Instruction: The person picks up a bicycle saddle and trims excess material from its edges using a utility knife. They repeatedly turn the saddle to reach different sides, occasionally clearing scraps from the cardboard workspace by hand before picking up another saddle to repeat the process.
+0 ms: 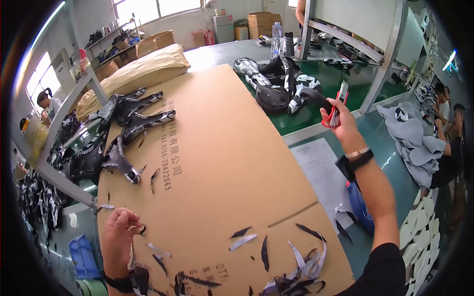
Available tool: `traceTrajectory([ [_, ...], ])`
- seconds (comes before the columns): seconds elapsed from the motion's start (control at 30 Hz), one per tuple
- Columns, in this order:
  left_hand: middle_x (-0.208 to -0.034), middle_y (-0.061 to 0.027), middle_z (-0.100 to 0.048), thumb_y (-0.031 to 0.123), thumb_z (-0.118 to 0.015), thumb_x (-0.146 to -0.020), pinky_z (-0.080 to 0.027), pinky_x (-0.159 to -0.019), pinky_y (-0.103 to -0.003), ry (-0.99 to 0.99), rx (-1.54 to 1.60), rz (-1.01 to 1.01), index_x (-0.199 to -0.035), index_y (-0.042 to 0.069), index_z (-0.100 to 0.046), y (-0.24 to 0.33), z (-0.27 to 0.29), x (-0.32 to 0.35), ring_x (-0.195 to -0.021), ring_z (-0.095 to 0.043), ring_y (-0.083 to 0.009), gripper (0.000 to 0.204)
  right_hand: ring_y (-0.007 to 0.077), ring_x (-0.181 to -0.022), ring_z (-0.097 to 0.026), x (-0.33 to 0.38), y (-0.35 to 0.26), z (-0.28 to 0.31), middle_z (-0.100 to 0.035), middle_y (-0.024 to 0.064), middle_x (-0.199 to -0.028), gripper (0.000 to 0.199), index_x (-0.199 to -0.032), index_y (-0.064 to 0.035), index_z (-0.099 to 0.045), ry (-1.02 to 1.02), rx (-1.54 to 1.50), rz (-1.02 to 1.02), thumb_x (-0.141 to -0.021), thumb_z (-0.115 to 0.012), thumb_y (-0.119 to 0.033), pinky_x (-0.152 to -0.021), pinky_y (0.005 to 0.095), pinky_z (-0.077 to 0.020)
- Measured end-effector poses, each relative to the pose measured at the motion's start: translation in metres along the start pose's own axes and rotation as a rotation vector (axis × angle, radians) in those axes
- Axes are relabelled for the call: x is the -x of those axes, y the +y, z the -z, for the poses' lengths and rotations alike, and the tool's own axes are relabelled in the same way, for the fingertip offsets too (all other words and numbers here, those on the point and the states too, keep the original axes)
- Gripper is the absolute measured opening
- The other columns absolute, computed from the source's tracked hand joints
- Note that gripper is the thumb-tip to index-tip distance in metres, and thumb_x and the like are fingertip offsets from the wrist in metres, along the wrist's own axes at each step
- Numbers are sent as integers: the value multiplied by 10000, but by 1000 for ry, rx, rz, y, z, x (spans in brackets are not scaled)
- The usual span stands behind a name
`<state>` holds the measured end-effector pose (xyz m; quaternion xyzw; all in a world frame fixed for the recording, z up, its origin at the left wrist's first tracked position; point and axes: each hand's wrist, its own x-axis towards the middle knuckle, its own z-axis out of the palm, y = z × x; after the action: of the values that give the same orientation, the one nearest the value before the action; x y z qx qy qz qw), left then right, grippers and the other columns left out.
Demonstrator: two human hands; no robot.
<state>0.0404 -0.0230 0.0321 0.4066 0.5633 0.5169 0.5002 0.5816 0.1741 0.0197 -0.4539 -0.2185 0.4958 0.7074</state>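
Gripping red scissors (337, 104), right hand (339, 123) fingers closed.

Red-handled scissors (337, 104) (upright) in right hand (340, 122)

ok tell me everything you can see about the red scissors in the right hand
The red scissors have red handles and pale metal blades pointing up, slightly tilted. The right hand grips them by the handles, raised above the green table near a pile of black-and-white shoe uppers. The blades look closed and touch nothing.
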Motion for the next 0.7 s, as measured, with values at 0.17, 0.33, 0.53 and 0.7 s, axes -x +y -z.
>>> traceTrajectory([
  [0.17, -1044, -113, -621, 363, -512, -982, -479, -816, -320, -160, 46, 92, -1137, 38, -534, 6, -39, 91, -957, -618, -211, 360, 99, -684, -620, 203, -3, -31, -614, 28, -851, 318, -1115, -45, -604, -533, 520, -39, -859, -673, -221, -523, 226, -497],
  [0.33, -1202, -167, -589, 485, -480, -967, -447, -951, -456, -212, 540, 387, -1235, 42, -498, -36, -67, 171, -1128, -554, -313, 518, 296, -793, -577, 356, 37, -9, -504, 143, -892, 309, -1038, -137, -637, -1302, 1015, 675, -735, -694, -150, -620, 360, -499],
  [0.53, -1092, -99, -603, 98, -568, -935, -500, -879, -309, 219, 454, 363, -1196, -14, -482, -102, -58, 246, -971, -607, -176, 296, 277, -859, -604, 456, 91, 37, -554, 120, -967, 275, -1034, -116, -632, -1655, 922, 417, -767, -676, -170, -668, 352, -515],
  [0.7, -1226, -137, -534, 214, -704, -865, -441, -963, -347, 349, -54, -2, -1329, -14, -391, -112, -56, 276, -1119, -544, -232, 604, 308, -850, -642, 450, 82, 64, -640, 115, -966, 486, -1227, -145, -602, -1243, 880, 24, -760, -735, -162, -730, 378, -520],
])
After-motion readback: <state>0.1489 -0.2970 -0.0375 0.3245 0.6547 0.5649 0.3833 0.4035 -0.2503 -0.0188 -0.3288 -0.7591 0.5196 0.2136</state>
